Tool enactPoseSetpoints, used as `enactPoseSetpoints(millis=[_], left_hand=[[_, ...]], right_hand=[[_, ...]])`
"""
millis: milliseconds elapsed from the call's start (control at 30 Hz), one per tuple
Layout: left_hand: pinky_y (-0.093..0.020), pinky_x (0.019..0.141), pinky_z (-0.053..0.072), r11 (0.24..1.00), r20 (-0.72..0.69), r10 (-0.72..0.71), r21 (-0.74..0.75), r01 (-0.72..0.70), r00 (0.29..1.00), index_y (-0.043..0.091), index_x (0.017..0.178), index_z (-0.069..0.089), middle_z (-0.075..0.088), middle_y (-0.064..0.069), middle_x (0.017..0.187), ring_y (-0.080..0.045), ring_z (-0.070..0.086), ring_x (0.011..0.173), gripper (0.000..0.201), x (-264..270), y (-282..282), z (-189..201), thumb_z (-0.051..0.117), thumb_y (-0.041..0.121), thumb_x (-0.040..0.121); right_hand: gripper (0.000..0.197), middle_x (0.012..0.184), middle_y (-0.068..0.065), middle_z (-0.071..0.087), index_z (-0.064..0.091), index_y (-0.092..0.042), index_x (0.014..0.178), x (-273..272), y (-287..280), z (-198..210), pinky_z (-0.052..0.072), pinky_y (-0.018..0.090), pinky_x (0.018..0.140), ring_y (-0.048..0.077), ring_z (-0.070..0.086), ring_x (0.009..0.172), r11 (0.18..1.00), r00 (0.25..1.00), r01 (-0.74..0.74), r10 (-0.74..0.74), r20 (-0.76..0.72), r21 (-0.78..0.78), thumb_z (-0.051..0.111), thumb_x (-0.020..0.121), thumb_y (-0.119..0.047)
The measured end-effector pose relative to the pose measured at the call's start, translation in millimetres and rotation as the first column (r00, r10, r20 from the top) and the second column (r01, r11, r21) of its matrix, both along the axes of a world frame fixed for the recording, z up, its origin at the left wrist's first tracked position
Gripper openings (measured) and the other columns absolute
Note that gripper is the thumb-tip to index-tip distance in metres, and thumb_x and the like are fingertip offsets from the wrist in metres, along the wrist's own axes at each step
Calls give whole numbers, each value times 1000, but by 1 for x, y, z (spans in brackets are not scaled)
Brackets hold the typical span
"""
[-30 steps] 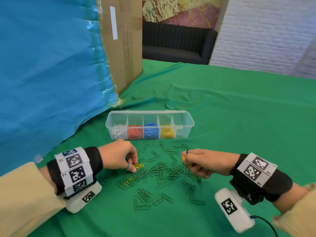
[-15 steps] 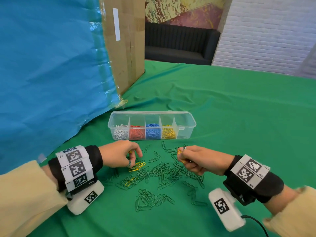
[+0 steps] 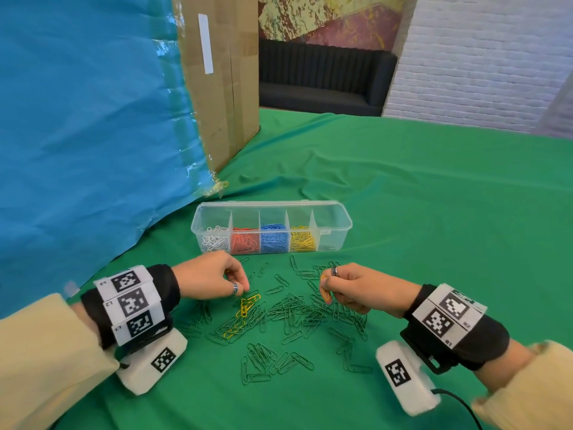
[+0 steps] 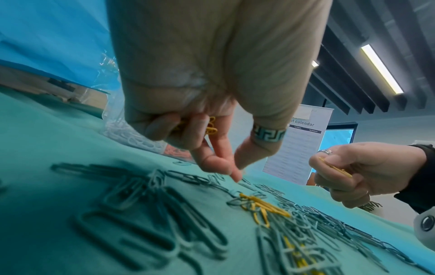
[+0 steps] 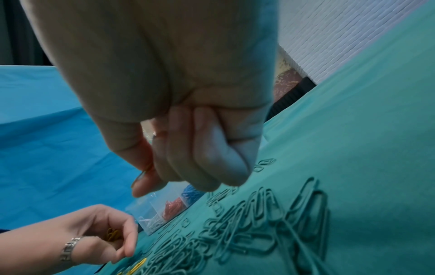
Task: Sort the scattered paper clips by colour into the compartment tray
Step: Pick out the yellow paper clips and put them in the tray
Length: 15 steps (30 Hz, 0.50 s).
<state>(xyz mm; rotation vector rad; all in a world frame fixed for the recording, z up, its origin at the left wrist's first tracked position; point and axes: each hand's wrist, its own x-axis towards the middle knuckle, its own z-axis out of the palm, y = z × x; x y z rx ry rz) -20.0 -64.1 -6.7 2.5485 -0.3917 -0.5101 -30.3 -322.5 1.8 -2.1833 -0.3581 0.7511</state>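
Observation:
A clear compartment tray (image 3: 336,226) stands on the green cloth, with white, red, blue and yellow clips in separate cells and its right cell bare. Many green clips (image 3: 294,315) lie scattered in front of it, with a few yellow clips (image 3: 248,305) among them at the left. My left hand (image 3: 214,280) hovers just above those yellow clips, its curled fingers holding several yellow clips (image 4: 209,126) in the palm, index finger and thumb pointing down. My right hand (image 3: 350,287) is a fist pinching a yellow clip (image 3: 325,288) above the pile.
A blue sheet (image 3: 86,135) over a cardboard box (image 3: 223,88) rises close on the left behind the tray. Green cloth (image 3: 434,228) stretches to the right and back. A black cable (image 3: 459,408) trails from my right wrist camera.
Both hands have lifted slightly off the pile and shifted a little towards the tray. The left hand's fingers have come off the yellow clips on the cloth.

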Motion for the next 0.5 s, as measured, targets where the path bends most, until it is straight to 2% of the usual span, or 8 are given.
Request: enactPoseSetpoints(millis=[67, 167, 233, 333, 400, 433, 500], left_hand=[[-6, 53, 35, 996, 23, -65, 58, 64, 998, 31, 86, 64, 58, 14, 77, 6, 49, 54, 13, -1, 2, 0, 66, 19, 81], [-23, 73, 45, 962, 6, -203, 186, 198, 979, 38, 84, 60, 54, 14, 77, -10, 57, 76, 15, -3, 3, -1, 73, 34, 77], [-25, 79, 45, 943, 4, -257, 218, 250, 966, 37, 84, 62, 56, 14, 79, -10, 58, 85, 12, -3, 2, 0, 72, 36, 78], [-18, 76, 43, 945, 22, -253, 221, 242, 967, 27, 86, 66, 63, 12, 85, -5, 58, 83, 11, -3, 2, -2, 71, 35, 80], [-10, 70, 41, 957, 44, -233, 188, 221, 971, 26, 83, 64, 65, 14, 86, 4, 57, 77, 10, -4, 3, -2, 69, 35, 82], [-7, 64, 38, 968, 55, -212, 147, 202, 976, 27, 81, 62, 65, 16, 84, 8, 56, 72, 9, -4, 5, -1, 68, 34, 82], [-6, 59, 37, 992, 51, -127, 18, 126, 991, 27, 79, 61, 63, 16, 81, 10, 52, 61, 9, -3, 9, 2, 68, 28, 83]], right_hand=[[28, 52, -6, 31, 51, -16, 73, 0, 0, 0, 24, 20, 41, 9, 26, 43, 1000, 1000, -2, 2, 16, -20, 38, 98, -18], [29, 54, -5, 32, 50, -16, 72, -1, 0, -1, 25, 20, 42, 9, 27, 44, 999, 1000, -15, 15, 17, -36, 37, 98, -18], [30, 55, -4, 33, 49, -16, 72, -2, 1, -1, 26, 21, 43, 10, 28, 44, 999, 1000, -18, 18, 13, -37, 37, 99, -19], [30, 55, -3, 34, 50, -16, 72, -3, 1, -2, 25, 21, 43, 10, 28, 44, 999, 1000, -19, 19, 13, -30, 38, 99, -19], [30, 55, -4, 34, 50, -16, 72, -3, 1, -2, 25, 20, 42, 9, 28, 43, 999, 1000, -27, 27, 9, -26, 38, 99, -19], [30, 55, -5, 33, 50, -16, 72, -3, 1, -2, 25, 20, 42, 8, 27, 43, 999, 1000, -29, 29, 2, -16, 37, 99, -19], [29, 52, -6, 32, 50, -15, 74, -3, -1, -1, 24, 20, 42, 8, 26, 42, 999, 999, -29, 29, -18, 26, 36, 99, -18]])
